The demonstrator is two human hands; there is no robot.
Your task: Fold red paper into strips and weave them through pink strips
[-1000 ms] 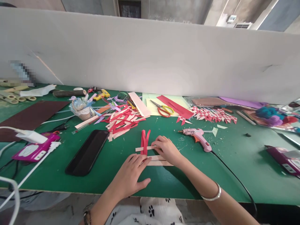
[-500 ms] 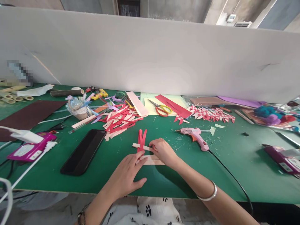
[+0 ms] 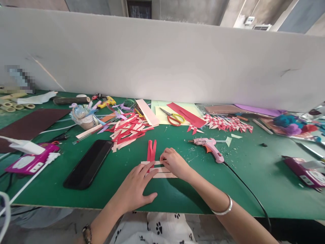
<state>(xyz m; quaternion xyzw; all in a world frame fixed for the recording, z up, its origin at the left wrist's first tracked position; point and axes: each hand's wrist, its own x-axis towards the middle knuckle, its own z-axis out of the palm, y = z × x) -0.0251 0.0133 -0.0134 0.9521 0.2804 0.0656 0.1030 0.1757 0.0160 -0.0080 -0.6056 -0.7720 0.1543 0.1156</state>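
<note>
Two red strips (image 3: 151,149) stand upright in the view, crossed by several pale pink strips (image 3: 166,175) lying sideways on the green table. My left hand (image 3: 137,184) lies spread over the left part of the crossing strips, its fingertips pressing on them and its thumb apart. With finger and thumb pinched, my right hand (image 3: 175,164) grips the right part of the uppermost pale strip (image 3: 158,163). The fingers partly hide where the strips cross.
A black phone (image 3: 88,164) lies left, a pink glue gun (image 3: 209,146) with its cable right. Behind are a heap of red and pink strips (image 3: 129,130), scissors (image 3: 175,117) and woven checkered pieces (image 3: 228,122). Power strips (image 3: 38,157) sit at both sides.
The uppermost pale strip has come down toward the other pale strips and lies nearly level with them. My left fingers lie flatter over the crossing. The view has shifted slightly.
</note>
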